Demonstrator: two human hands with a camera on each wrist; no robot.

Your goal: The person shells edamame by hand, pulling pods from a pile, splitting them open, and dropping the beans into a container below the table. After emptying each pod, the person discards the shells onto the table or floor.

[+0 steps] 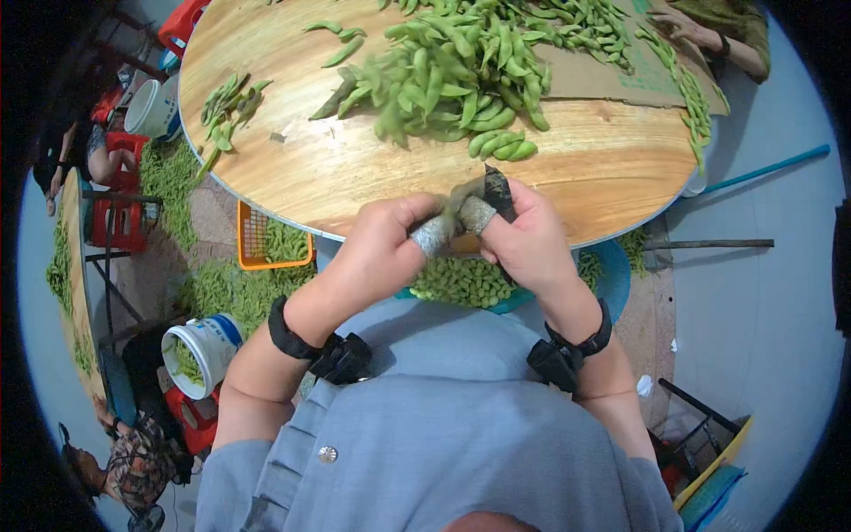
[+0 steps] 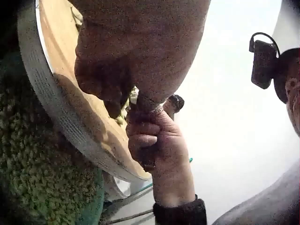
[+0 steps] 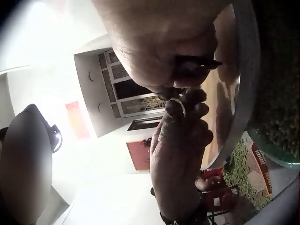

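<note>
Over the table's near edge both hands meet at a green soybean pod (image 2: 123,112), mostly covered by the fingers. My left hand (image 1: 386,244) pinches it, silver tape wrapped round the thumb. My right hand (image 1: 532,235) pinches from the other side, with a taped thumb and a dark, pointed covering (image 1: 499,191) along the index finger. Below them sits a basin of shelled green soybeans (image 1: 461,282). Just beyond the fingers a few loose pods (image 1: 503,145) lie beside a big heap of soybean pods (image 1: 443,75).
The round wooden table (image 1: 301,168) carries more pods and a cardboard sheet (image 1: 594,89). Another person's hand (image 1: 683,27) is at the far right. An orange basket (image 1: 253,235) and a white bucket (image 1: 202,350) stand left, among pods on the floor.
</note>
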